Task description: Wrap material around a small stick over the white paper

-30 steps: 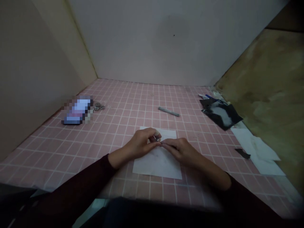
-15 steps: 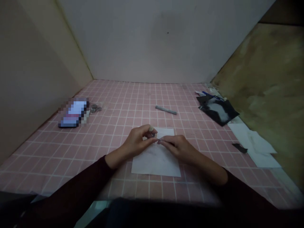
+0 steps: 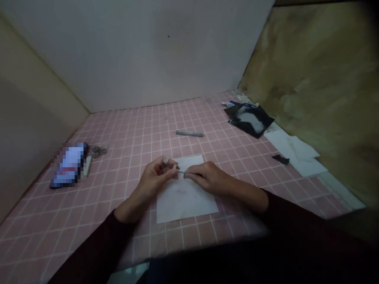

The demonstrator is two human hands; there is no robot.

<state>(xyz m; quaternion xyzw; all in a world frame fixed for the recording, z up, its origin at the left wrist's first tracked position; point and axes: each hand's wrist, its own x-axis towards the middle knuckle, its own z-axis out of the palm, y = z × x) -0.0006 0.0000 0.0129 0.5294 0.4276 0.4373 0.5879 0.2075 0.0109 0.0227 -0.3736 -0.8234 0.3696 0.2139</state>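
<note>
Over a white sheet of paper (image 3: 186, 203), both hands meet in a pinch. My left hand (image 3: 154, 176) is closed on a small tan piece (image 3: 175, 167), mostly hidden by the fingertips; a pale wrap circles one finger. My right hand (image 3: 211, 179) is closed around a thin dark rod (image 3: 181, 172), its bare part spanning the short gap to the left fingertips. Whether the rod touches the tan piece is too small to tell.
Beyond the paper lies a grey stick (image 3: 189, 133). A blurred phone (image 3: 69, 163) and small grey rings (image 3: 96, 150) are at left. To the right are a black sheet with white marks (image 3: 248, 122), white papers (image 3: 296, 152) and a dark scrap (image 3: 280, 159). Walls border the table.
My view has turned to the right and tilted. The fingertips have drawn slightly apart, so more of the thin rod shows between them.
</note>
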